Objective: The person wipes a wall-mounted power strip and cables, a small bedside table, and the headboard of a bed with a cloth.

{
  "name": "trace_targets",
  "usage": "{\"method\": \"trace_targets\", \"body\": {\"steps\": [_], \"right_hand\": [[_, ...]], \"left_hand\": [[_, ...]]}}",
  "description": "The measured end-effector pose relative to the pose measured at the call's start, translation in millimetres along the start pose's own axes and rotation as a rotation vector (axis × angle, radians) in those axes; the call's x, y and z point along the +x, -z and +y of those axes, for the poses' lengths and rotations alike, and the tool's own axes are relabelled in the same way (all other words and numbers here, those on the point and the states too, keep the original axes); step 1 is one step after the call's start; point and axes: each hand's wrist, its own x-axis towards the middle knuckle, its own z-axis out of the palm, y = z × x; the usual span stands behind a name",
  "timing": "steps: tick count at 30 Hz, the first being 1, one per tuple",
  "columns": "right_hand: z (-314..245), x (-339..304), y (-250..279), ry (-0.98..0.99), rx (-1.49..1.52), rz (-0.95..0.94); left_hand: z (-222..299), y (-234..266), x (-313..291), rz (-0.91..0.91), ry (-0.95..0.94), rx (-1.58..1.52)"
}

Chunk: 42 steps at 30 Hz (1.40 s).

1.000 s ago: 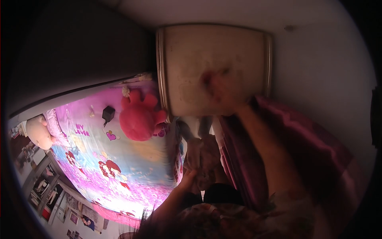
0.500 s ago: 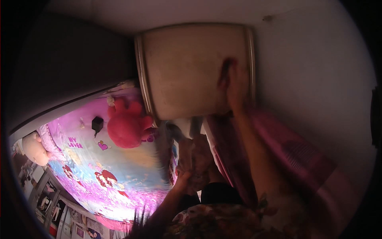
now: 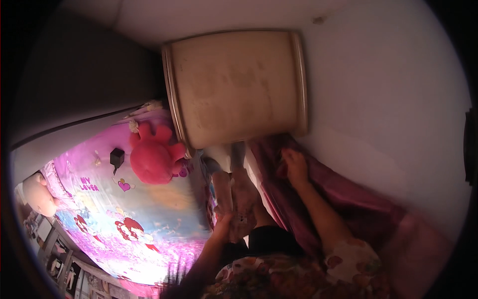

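My right hand (image 3: 296,166) is closed on a small dark red cloth (image 3: 282,170), partly hidden by the fingers, just off the near right corner of a small beige cabinet (image 3: 234,84). Faint darker smudges mark the cabinet's top. Low in the middle, my left hand (image 3: 228,223) is closed around translucent, brownish pieces (image 3: 241,194) in front of my body; dim light hides what kind they are.
On the left is a bed (image 3: 164,209) with a printed pink and blue sheet, bearing a red plush toy (image 3: 152,162) and a small black box-shaped thing (image 3: 117,157). Maroon fabric (image 3: 343,187) hangs along the right. A pale wall (image 3: 378,89) rises beside the cabinet.
My right hand has moved off the cabinet top with the dark red cloth, coming nearer to my body. My left hand stays in about the same place.
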Motion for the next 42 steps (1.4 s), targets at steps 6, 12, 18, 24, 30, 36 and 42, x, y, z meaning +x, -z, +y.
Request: {"method": "trace_targets", "body": {"steps": [6, 12, 18, 24, 30, 36, 42], "right_hand": [[-55.7, 218.2, 110.3, 0.355, -0.337, 0.542], [6.7, 67.0, 17.6, 0.100, -0.171, 0.449], [-49.1, 113.8, 16.7, 0.182, -0.018, 0.629], [-267.6, 118.6, -93.9, 0.527, -0.008, 0.375], [-154.2, 213.9, -5.5, 0.482, -0.180, -0.310], [-161.7, 178.6, -68.9, 0.216, -0.277, 0.448], [-107.9, 114.6, -38.8, 0.744, -0.015, 0.235]], "left_hand": [[-15.3, 47.3, 18.8, -0.150, 0.047, 0.000], [-18.1, 43.2, 3.1, -0.059, 0.087, -0.032], [-19.8, 60.5, -0.5, 0.041, -0.018, 0.003], [-22.4, 54.9, -5.1, 0.072, -0.014, -0.032], [-17.1, 57.8, -4.8, 0.033, 0.032, -0.046], [-38.0, 68.8, 1.2, -0.049, 0.023, -0.211], [-23.1, 65.7, -12.9, -0.046, 0.028, -0.022]]}}
